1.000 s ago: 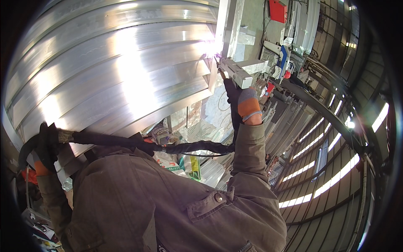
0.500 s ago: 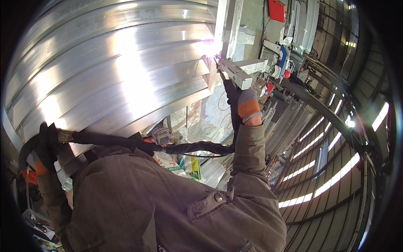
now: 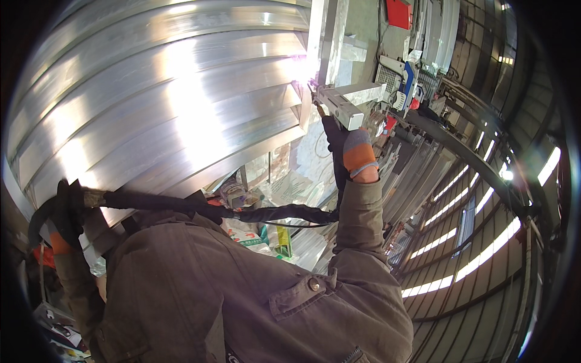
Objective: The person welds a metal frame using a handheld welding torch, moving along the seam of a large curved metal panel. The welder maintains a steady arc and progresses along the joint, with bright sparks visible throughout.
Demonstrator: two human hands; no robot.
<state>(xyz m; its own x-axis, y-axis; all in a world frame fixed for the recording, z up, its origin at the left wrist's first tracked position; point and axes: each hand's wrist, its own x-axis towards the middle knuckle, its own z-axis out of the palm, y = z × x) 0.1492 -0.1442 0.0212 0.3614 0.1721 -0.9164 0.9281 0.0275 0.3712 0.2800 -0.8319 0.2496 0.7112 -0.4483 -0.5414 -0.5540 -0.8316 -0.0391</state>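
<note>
My right hand (image 3: 342,142), in a dark glove with a grey and orange cuff, is closed round a welding torch (image 3: 321,110). The torch tip points up at a bright violet-white arc (image 3: 301,69), where a slatted aluminium panel (image 3: 121,103) meets an upright metal bar (image 3: 325,42). A square metal tube (image 3: 345,112) lies beside the torch, partly hiding it. My left hand (image 3: 68,212), in a black glove, is closed round the black-sleeved torch cable (image 3: 148,201) at the panel's lower left corner. The cable runs across my front to the right hand; the left fingertips are partly hidden.
Below the panel lie plastic bags and packaging (image 3: 251,233). Beyond the right hand are a blue and white device (image 3: 404,88), a red box (image 3: 399,13) and long metal profiles (image 3: 417,175). Strip-lit roofing (image 3: 466,254) curves along the right.
Both hands and the torch stay almost where they were, and the arc still glows at the same joint. The surroundings at the right have shifted very slightly.
</note>
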